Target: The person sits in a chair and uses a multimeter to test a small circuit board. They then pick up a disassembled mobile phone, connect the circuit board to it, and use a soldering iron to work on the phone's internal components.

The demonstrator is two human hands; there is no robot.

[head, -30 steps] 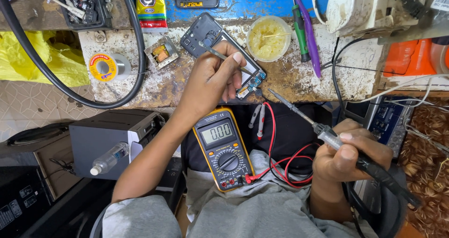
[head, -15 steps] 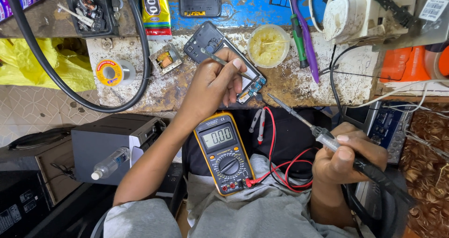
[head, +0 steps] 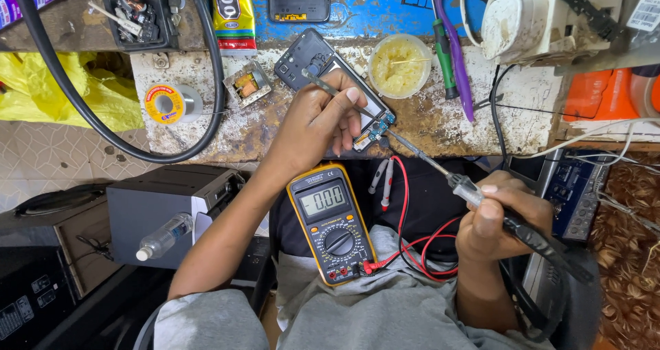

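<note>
Up at 12 o'clock from both hands, the opened phone (head: pixel 323 61) is lying diagonally on the counter (head: pixel 206 126), left hand (head: pixel 320 119) pinching tweezers (head: pixel 330 89) over it, right hand (head: pixel 498 216) gripping the soldering iron (head: pixel 474 192) whose tip is pointing toward 10 o'clock at the phone's lower end.

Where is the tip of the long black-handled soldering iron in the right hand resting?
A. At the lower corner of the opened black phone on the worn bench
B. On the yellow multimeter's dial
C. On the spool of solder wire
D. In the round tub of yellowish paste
A: the black-handled soldering iron, held in the right hand, has its tip at the lower corner of the opened black phone, beside the left hand.
</note>
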